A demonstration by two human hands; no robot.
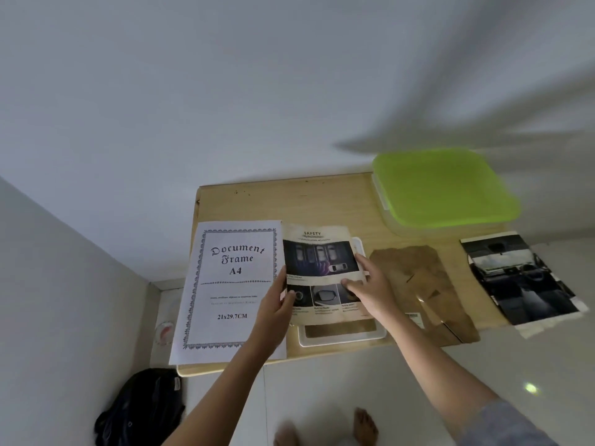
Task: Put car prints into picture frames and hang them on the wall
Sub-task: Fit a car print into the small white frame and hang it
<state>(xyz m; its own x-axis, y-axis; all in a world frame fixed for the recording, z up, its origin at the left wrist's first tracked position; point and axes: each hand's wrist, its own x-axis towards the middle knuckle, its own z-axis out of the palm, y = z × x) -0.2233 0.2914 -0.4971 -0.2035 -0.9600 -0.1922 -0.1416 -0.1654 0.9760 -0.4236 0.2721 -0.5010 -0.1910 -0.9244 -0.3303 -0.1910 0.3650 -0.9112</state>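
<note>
Pale wood of the table (322, 201) shows around the work. The left hand (275, 304) grips the left edge of the car print (322, 252) headed SAFETY, thumb on its face. The fingers run up along the edge, and their tips are hard to make out. The right hand (373, 292) lies on the sheet's right side with fairly straight, spread fingers pressing down.

Under both sets of fingers the print covers most of a white picture frame (347, 339). Only the frame's bottom rim and top right corner peek out.

Just left of the left fingers lies a white insert sheet (231, 284) reading Document Frame A4, part of it hidden by the forearm. Just right of the right fingers sits crumpled brown paper (425, 284). Farther right a second car print (521, 281) overhangs the table edge. Beyond the right fingers, a green lid (444, 188) is blurred. Below the left arm a black bag (141, 407) sits on the floor, cut off by the picture edge.
</note>
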